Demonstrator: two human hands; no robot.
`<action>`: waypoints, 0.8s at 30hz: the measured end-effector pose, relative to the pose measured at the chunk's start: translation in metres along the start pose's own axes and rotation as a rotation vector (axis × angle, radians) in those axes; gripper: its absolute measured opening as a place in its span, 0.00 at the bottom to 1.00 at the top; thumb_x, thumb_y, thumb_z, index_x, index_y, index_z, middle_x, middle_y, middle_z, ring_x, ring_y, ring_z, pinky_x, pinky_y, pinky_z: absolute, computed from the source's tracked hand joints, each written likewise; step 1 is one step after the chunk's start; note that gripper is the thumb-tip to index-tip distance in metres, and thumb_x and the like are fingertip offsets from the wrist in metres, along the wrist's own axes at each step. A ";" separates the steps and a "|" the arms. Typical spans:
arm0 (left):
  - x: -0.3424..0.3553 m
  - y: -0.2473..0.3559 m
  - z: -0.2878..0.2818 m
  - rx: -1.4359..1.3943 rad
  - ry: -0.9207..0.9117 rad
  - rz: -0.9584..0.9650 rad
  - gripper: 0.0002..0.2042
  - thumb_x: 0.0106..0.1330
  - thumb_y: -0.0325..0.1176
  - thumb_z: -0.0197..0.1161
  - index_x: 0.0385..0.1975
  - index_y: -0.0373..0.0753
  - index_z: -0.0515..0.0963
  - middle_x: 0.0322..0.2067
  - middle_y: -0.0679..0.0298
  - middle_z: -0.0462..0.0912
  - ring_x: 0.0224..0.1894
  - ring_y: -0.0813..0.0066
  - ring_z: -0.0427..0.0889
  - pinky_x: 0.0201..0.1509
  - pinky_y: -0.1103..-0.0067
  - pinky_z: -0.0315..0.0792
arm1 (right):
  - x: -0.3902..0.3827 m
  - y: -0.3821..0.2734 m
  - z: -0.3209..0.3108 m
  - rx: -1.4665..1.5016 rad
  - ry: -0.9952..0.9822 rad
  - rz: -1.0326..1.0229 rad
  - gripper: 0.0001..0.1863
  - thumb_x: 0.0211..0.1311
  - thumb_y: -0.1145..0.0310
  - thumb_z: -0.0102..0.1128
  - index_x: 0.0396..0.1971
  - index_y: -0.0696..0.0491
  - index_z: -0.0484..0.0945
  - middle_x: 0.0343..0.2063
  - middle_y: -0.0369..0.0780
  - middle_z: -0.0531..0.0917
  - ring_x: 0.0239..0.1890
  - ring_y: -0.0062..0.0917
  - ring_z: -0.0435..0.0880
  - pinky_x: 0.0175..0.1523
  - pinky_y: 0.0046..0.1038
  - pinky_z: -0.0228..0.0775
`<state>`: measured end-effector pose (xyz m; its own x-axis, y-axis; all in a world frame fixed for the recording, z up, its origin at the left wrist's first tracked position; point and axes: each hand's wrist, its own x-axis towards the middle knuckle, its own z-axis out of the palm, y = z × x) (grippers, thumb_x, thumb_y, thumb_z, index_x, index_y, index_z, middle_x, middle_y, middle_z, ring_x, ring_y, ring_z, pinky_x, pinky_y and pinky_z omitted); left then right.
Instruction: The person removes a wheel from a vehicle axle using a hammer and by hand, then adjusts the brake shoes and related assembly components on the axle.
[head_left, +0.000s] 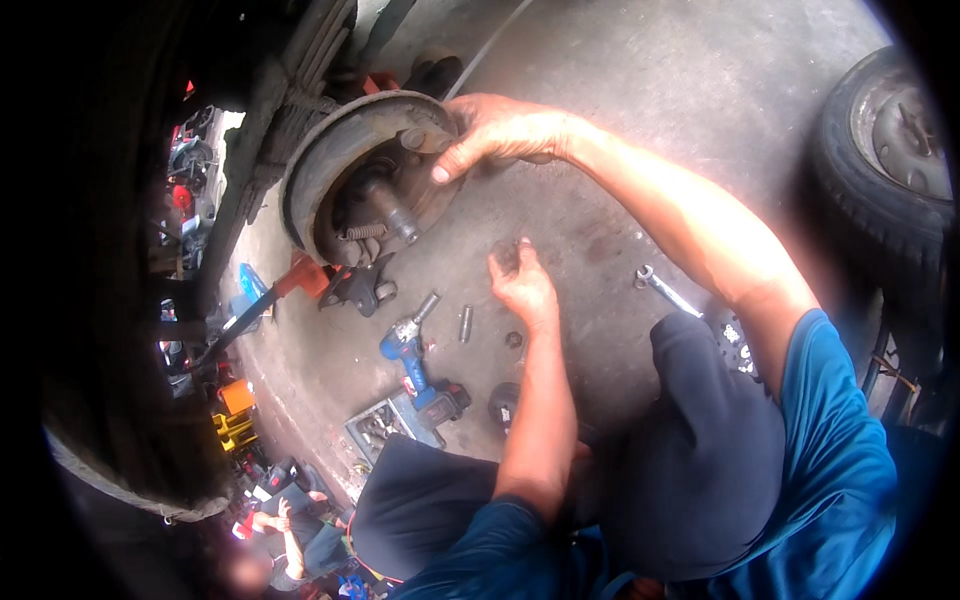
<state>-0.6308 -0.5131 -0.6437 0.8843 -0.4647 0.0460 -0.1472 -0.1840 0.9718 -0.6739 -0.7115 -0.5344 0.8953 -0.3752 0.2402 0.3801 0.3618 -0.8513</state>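
Observation:
An exposed drum brake (pixel 305 190) is at the upper left, with curved shoes, a coil spring (pixel 364 232) and a spindle (pixel 390 208) sticking out of its middle. My right hand (pixel 505 130) grips its right edge, thumb on the near side and fingers mostly hidden behind. Below it, my left hand (pixel 525 288) is raised over the floor with fingers curled in around a small dark thing that I cannot make out. Beneath that hand, a metal socket (pixel 466 323) and a dark nut (pixel 514 340) lie on the concrete.
On the floor are a blue cordless impact wrench (pixel 405 350), a grey tray of sockets (pixel 368 425), a combination wrench (pixel 668 290) and an orange jack (pixel 302 276). A wheel with tyre (pixel 845 150) is at the right. Another person (pixel 290 535) is at the lower left.

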 end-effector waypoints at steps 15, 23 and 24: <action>0.042 0.092 -0.012 0.533 -0.518 0.857 0.10 0.52 0.23 0.65 0.34 0.37 0.74 0.27 0.59 0.77 0.29 0.62 0.79 0.32 0.73 0.74 | -0.097 0.023 0.052 0.111 0.537 0.280 0.36 0.53 0.49 0.68 0.51 0.64 0.73 0.50 0.50 0.78 0.55 0.34 0.74 0.63 0.35 0.62; 0.068 0.151 -0.042 0.581 -0.879 1.146 0.12 0.48 0.22 0.65 0.33 0.36 0.74 0.25 0.60 0.75 0.23 0.66 0.76 0.27 0.74 0.71 | -0.104 0.017 0.081 0.485 0.356 0.313 0.25 0.60 0.64 0.65 0.52 0.63 0.71 0.49 0.46 0.77 0.54 0.31 0.75 0.59 0.34 0.69; 0.065 0.154 -0.045 0.564 -0.863 1.133 0.12 0.47 0.20 0.64 0.33 0.36 0.73 0.25 0.60 0.75 0.24 0.66 0.76 0.27 0.74 0.71 | -0.104 0.012 0.085 0.482 0.370 0.311 0.25 0.60 0.64 0.65 0.52 0.63 0.71 0.49 0.46 0.77 0.54 0.31 0.75 0.59 0.34 0.69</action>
<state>-0.5761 -0.5327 -0.4807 -0.2951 -0.8923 0.3417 -0.8663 0.4007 0.2984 -0.7423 -0.5958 -0.5304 0.8737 -0.4285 -0.2304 0.2558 0.8074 -0.5316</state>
